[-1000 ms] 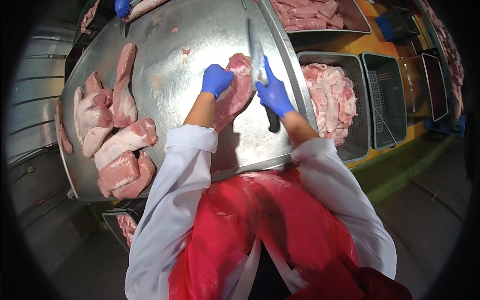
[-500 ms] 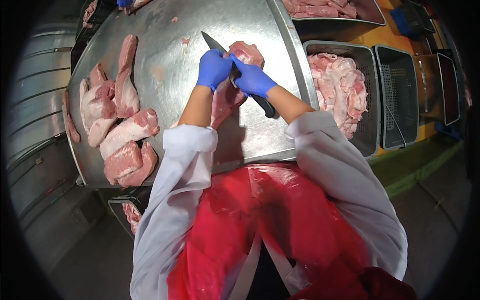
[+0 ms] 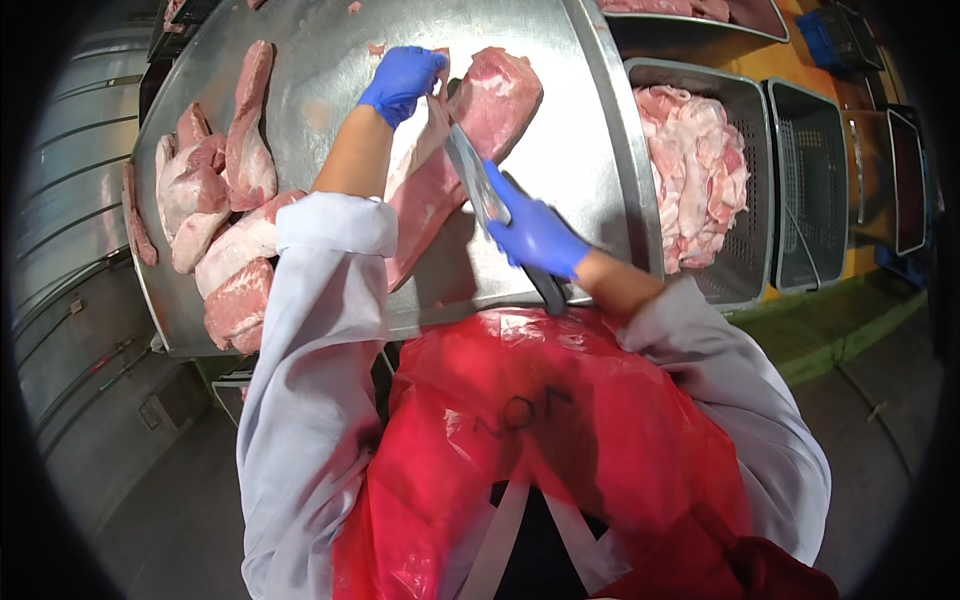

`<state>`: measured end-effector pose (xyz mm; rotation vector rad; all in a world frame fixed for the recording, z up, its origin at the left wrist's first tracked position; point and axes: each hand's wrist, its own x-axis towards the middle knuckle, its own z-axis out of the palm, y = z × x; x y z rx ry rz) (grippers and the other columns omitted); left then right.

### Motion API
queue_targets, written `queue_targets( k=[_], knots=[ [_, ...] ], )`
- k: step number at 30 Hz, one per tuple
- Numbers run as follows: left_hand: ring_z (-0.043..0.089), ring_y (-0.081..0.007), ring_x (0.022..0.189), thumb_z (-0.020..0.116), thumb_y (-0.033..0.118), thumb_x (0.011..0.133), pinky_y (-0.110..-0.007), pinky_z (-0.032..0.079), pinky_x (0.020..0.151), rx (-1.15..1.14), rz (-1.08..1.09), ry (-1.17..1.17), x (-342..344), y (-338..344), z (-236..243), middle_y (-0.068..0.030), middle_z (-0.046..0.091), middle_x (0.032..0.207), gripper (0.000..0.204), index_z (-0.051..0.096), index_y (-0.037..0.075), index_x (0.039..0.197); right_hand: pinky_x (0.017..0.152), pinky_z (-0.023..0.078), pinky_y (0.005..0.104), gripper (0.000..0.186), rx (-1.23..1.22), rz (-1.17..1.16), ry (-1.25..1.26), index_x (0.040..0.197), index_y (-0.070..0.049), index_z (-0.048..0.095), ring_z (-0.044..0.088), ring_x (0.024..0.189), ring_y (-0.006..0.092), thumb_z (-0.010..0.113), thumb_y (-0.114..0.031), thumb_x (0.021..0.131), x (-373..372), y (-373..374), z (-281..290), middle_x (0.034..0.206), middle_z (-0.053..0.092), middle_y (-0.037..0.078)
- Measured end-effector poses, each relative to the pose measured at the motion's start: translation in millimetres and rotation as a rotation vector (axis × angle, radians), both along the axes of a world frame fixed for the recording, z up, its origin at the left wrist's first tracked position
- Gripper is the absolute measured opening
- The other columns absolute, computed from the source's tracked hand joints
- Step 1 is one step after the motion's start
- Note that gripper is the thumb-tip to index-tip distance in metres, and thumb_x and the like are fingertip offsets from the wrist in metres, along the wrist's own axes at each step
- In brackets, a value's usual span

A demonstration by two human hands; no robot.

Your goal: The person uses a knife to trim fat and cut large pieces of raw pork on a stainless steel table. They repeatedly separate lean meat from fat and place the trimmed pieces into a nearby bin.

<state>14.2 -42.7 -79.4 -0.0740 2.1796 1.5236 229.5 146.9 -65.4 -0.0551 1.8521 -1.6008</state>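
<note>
A long piece of raw pink meat [image 3: 505, 100] lies slantwise on the steel table [image 3: 330, 110] in front of me. My left hand [image 3: 403, 82], in a blue glove, is closed at its far left side, pinching the end of a pale strip of fat [image 3: 424, 140]. The strip is stretched along the meat's left edge; how far it is still joined I cannot tell. My right hand [image 3: 537, 236], also gloved in blue, grips a knife [image 3: 468, 170]. Its blade points away from me across the meat, and the black handle sticks out below the hand toward my red apron.
Several more cuts of meat [image 3: 195, 215] lie at the table's left side. Past the raised right edge stands a grey crate [image 3: 755, 200] of pale trimmings [image 3: 690, 180], beside another grey crate [image 3: 808, 255]. A meat-filled bin [image 3: 700, 30] stands at the far right.
My hands have come apart. The right hand with the knife has moved toward me and right. The left has moved up and left, drawing the pale strip out.
</note>
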Motion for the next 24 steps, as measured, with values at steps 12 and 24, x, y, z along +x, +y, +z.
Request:
queue_targets(
  k=[12,24],
  knots=[
    [0.048,-0.0104,0.061,0.062,0.011,0.093,-0.026,0.040,0.056,0.385,0.044,-0.177,-17.6,-24.5,-2.1,-0.0020,0.056,0.076,0.012,0.061,0.004,0.083,0.065,0.056,0.0402,0.079,0.077,-0.129,0.158,0.159,-0.014,0.005,0.066,0.066,0.0307,0.051,-0.018,0.094,-30.2,-70.4,-13.6,0.081,0.066,0.022],
    [0.055,-0.0132,0.061,0.059,0.013,0.093,-0.027,0.043,0.055,0.585,0.097,-0.033,7.0,-67.5,46.7,-0.0014,0.058,0.069,0.010,0.064,0.010,0.085,0.063,0.055,0.0362,0.078,0.134,-0.142,0.181,0.159,-0.016,0.004,0.063,0.060,0.0251,0.048,-0.022,0.096,-33.4,-125.2,-23.0,0.078,0.065,0.017]
  ],
)
